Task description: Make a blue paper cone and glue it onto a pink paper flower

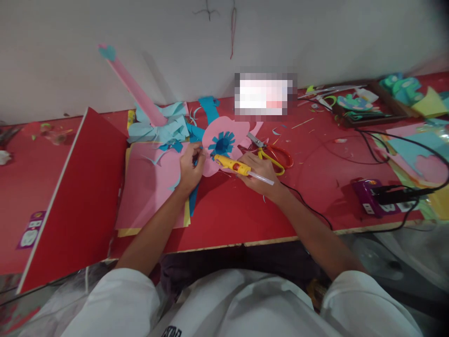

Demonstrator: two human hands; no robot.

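My right hand is wrapped round a yellow hot glue gun, with a clear glue stick jutting from its back end. The gun's nozzle points left, over a pink paper flower that has a fringed blue paper centre. At the flower's lower left, my left hand is closed, its fingertips pinching the edge of a pink petal. Scissors with red and yellow handles lie just beyond my right hand. Under my left wrist rests a stack of pink paper sheets.
A pink paper tube stands on light-blue paper pieces behind the stack. A red divider board rises at left. Rightward are a dark tray of craft bits, a purple box and black cables. A pixelated patch hides something behind the flower.
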